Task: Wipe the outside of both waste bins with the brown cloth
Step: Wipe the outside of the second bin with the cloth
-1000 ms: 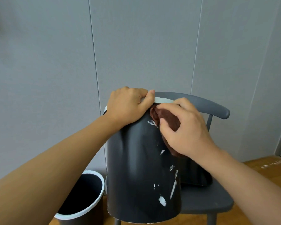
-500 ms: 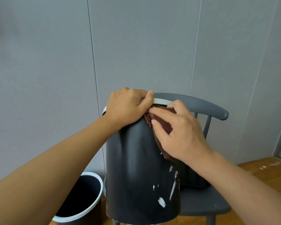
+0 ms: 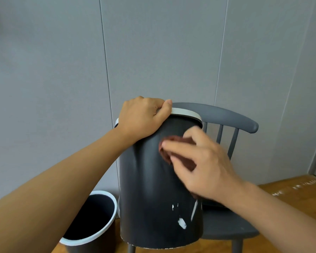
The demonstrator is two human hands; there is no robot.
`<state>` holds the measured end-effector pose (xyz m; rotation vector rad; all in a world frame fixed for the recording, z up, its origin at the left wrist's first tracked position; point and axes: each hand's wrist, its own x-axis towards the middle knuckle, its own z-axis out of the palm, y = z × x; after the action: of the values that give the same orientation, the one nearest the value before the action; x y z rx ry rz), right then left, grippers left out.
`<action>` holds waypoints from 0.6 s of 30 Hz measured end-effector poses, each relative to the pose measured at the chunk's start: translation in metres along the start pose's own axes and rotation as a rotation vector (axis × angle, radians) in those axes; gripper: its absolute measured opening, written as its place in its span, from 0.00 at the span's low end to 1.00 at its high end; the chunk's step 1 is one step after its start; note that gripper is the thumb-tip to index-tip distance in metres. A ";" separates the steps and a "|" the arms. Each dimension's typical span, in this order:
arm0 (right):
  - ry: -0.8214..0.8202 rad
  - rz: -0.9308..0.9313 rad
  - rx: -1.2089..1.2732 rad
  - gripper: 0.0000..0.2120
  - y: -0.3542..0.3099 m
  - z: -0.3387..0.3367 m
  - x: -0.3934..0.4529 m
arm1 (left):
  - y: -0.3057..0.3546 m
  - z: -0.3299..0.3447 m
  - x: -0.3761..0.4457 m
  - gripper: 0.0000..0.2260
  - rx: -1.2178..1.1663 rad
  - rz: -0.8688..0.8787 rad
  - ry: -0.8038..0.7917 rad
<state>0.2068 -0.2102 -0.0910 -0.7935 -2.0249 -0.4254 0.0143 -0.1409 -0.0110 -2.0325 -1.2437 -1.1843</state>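
Observation:
A dark grey waste bin with a white rim stands on a grey chair seat, tilted toward me. White smears mark its lower right side. My left hand grips the rim at the top left. My right hand presses the brown cloth against the bin's upper right wall; most of the cloth is hidden under the fingers, which are blurred by motion. A second dark bin with a white rim stands on the floor at the lower left, its mouth facing up.
The grey wooden chair has a curved backrest with spindles behind the bin. A grey panelled wall is close behind. Wooden floor shows at the right, and a door edge stands at the far right.
My right hand has slid the cloth down from just under the rim to lower on the bin's wall. The white smears near the top are gone. My left hand has kept its hold.

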 end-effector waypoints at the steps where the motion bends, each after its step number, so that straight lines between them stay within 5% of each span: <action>1: -0.071 -0.066 0.027 0.15 -0.004 -0.001 -0.012 | -0.003 0.000 0.000 0.24 -0.008 -0.007 -0.002; 4: -0.143 -0.146 0.009 0.14 0.001 -0.004 -0.015 | -0.003 0.000 0.001 0.25 -0.007 -0.029 -0.012; 10: 0.158 0.196 0.043 0.14 0.024 0.002 0.032 | 0.003 0.002 0.003 0.28 0.006 0.003 -0.027; 18: -0.103 -0.096 0.096 0.12 -0.005 0.007 -0.031 | -0.017 0.007 0.005 0.31 -0.001 -0.062 -0.034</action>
<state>0.2116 -0.2212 -0.1205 -0.6737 -2.1692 -0.3447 0.0032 -0.1253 -0.0112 -2.0363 -1.3313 -1.1836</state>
